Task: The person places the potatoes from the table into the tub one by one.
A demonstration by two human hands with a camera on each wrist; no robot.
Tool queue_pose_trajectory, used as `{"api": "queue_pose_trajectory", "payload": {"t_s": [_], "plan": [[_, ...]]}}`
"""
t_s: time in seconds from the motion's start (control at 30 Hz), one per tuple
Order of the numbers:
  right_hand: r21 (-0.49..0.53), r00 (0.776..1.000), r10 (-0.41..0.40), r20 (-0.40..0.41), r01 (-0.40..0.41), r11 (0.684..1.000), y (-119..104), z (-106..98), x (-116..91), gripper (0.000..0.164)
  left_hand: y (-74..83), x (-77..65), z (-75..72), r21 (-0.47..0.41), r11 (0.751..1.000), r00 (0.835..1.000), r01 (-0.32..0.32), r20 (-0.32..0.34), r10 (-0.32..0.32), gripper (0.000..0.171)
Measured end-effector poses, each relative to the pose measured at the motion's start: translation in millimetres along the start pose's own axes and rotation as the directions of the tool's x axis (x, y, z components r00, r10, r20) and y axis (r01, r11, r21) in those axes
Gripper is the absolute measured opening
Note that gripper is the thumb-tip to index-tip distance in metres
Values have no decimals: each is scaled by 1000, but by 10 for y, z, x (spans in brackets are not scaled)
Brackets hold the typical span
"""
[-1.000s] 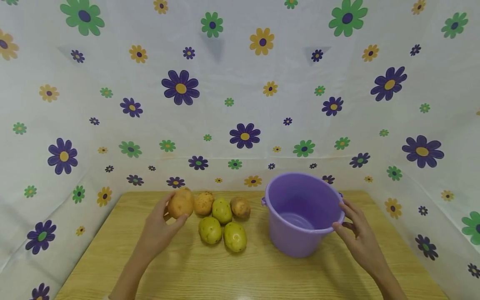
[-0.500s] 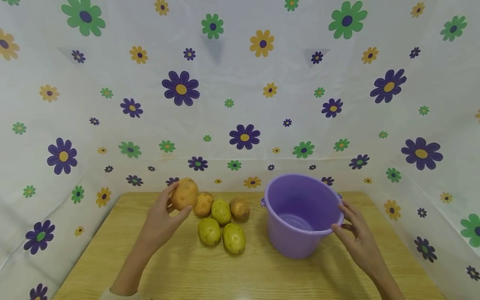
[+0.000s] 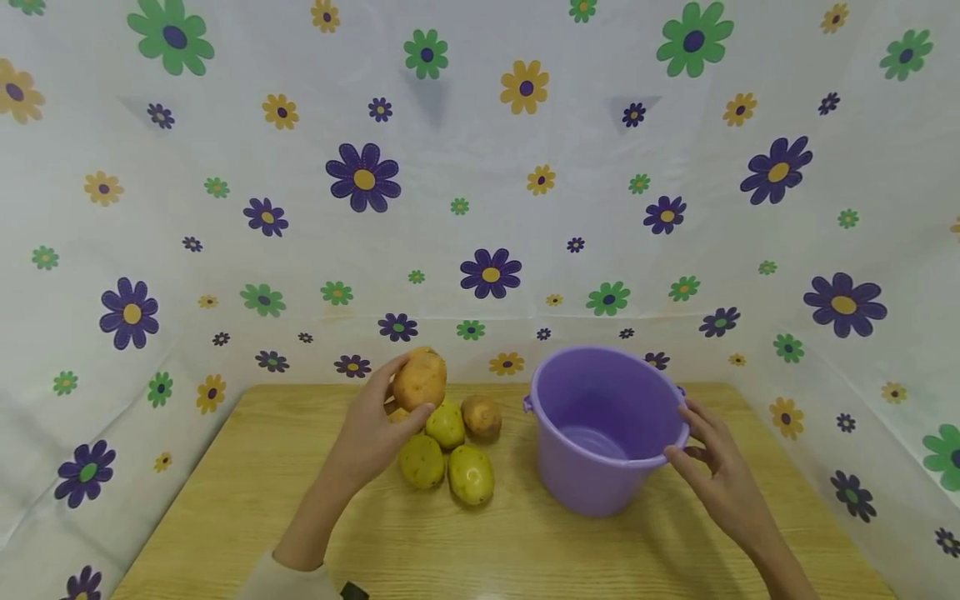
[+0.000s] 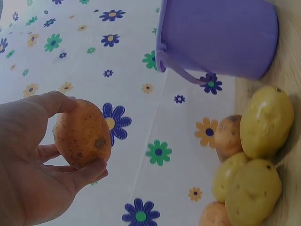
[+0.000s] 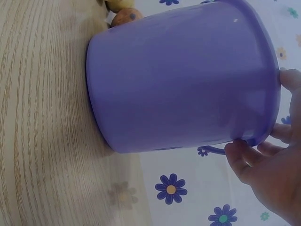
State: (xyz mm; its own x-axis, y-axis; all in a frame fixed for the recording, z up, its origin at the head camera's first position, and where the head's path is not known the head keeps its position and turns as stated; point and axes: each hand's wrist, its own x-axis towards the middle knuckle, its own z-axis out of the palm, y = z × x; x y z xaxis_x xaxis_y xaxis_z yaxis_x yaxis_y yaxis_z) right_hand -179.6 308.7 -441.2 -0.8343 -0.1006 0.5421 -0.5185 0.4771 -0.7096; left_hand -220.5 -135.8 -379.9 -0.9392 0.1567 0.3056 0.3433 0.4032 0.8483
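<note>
My left hand (image 3: pixel 367 437) holds a brownish potato (image 3: pixel 422 382) between thumb and fingers, raised over the back of a potato cluster. In the left wrist view that potato (image 4: pixel 82 134) shows dark specks. Below lie several more: two yellow-green potatoes in front (image 3: pixel 422 462) (image 3: pixel 471 475), another yellow-green potato (image 3: pixel 446 425) behind them, and a brown potato (image 3: pixel 482 416) at the right. One more brown potato is mostly hidden behind my left hand. A purple bucket (image 3: pixel 588 483) stands upright, with nothing visible inside. At its right side, my right hand (image 3: pixel 723 483) grips the rim.
Everything stands on a light wooden table (image 3: pixel 525 554). A white flowered cloth (image 3: pixel 420 250) hangs behind and along both sides. The bucket's handle (image 4: pixel 186 71) hangs down its side. A small dark object (image 3: pixel 354 591) shows beside the left sleeve (image 3: pixel 292 579).
The left hand has carried the potato up and to the right, from left of the cluster to above it. My right hand and the bucket have stayed in place.
</note>
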Motion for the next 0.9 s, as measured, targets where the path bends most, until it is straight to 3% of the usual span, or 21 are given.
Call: {"api": "queue_pose_trajectory", "payload": {"t_s": [0.2, 0.4, 0.7, 0.9], "plan": [[-7, 1000, 19, 10, -19, 1000, -5, 11, -30, 58, 176, 57, 202, 7, 1000, 1000, 12, 28, -12, 76], [-7, 1000, 16, 11, -16, 1000, -11, -8, -6, 58, 334, 142, 416, 13, 998, 998, -59, 32, 58, 74], [-7, 1000, 17, -1, -17, 1000, -22, -39, -11, 57, 532, 259, 800, -35, 989, 981, -145, 123, 149, 73], [0, 1000, 16, 2, -16, 1000, -29, -16, 1, 57, 618, 313, 961, -10, 990, 980, -138, 145, 138, 73]]}}
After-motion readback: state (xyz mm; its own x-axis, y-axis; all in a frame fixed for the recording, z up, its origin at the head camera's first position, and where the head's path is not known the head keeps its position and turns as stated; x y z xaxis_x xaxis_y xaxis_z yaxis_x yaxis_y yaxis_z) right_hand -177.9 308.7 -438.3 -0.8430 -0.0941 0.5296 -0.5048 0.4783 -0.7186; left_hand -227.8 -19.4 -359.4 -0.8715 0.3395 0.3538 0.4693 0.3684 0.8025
